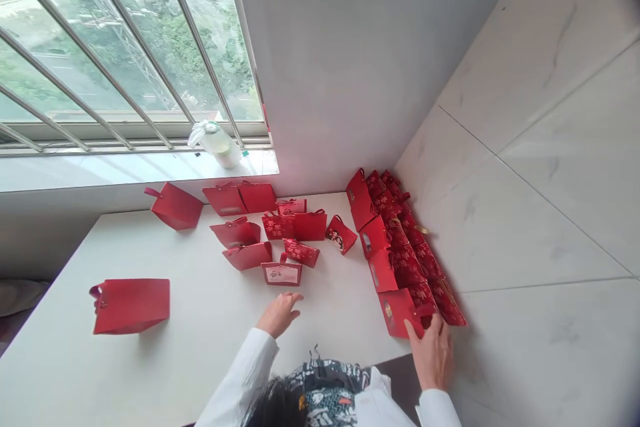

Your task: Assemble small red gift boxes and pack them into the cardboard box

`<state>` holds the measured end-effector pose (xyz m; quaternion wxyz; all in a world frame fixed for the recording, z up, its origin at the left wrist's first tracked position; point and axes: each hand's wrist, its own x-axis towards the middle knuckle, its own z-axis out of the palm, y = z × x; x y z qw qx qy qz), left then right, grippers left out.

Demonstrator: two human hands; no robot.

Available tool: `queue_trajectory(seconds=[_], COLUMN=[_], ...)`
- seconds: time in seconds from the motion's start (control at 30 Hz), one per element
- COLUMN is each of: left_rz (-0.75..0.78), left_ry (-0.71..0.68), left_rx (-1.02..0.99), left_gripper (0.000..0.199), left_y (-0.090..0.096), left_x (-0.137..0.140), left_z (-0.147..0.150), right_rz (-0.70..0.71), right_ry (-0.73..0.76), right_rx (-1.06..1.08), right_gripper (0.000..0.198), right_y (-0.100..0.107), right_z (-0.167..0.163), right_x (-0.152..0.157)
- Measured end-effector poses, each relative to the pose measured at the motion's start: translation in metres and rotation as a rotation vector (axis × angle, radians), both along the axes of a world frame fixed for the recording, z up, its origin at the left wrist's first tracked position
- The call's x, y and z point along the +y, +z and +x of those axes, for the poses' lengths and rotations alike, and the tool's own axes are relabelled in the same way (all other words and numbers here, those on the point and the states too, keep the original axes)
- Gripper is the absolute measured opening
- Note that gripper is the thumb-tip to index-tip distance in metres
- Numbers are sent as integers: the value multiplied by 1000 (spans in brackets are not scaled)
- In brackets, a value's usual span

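Note:
Folded red gift boxes with small ribbon loops stand on the white table. My right hand (434, 353) is at the front end of the right-hand row, thumb and fingers closed about the near edge of a red gift box (396, 313) beside its ribbon loop. My left hand (280, 315) hovers above the tabletop with thumb and fingers apart, holding nothing. Just beyond it stands a small gift box with a pale front panel (281, 274). Behind that is a patterned red box (301, 253), and to the right a small box with a cartoon figure (341, 235) leans at an angle.
The white table (210, 353) meets a tiled wall (525, 227) on the right. Toward the left stand two plain red boxes (133, 307), set apart. A wrapped bottle-like container (220, 147) rests on the sill under a barred window.

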<state>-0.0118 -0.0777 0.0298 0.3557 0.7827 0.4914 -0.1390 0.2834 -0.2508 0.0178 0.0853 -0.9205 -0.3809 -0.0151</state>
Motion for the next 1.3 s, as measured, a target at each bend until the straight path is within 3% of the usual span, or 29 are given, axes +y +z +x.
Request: queue_trajectory(seconds=[0.07,0.17,0.3,0.4,0.47,0.57,0.73,0.83,0.97,1.13,1.3], left_rz=[-34,-78,-63,-32,-16,-17,-31,-107,-176,-115,-134], left_ry=[-11,-6,65,122,153,204,306,352,343,321,319], left_rx=[22,59,134,176,191,210,169,196,215,171,193], left_gripper=[39,40,42,43,43,42,42,44,46,46,44], left_y=[0,0,2,7,9,5,-28,-50,-68,-72,-59], left_x=[-7,-13,-9,-3,-2,-6,-28,-41,-44,-29,-15], left_z=[-5,-20,-47,-66,-78,-94,-115,-119,-116,-110,-105], right_rz=[183,271,322,198,23,-104,-211,-203,-175,-133,-137], right_ry=[53,115,442,717,788,826,825,769,586,360,253], right_rx=[-124,-184,-21,105,99,91,112,102,64,34,67], right_gripper=[64,59,41,39,38,35,17,20,30,39,35], right_y=[7,18,24,24,24,21,21,33,57,69,39], right_z=[-12,-30,-51,-72,-87,-104,-103,-85,-49,-6,4], right_x=[4,31,108,188,241,299,327,330,349,386,406])
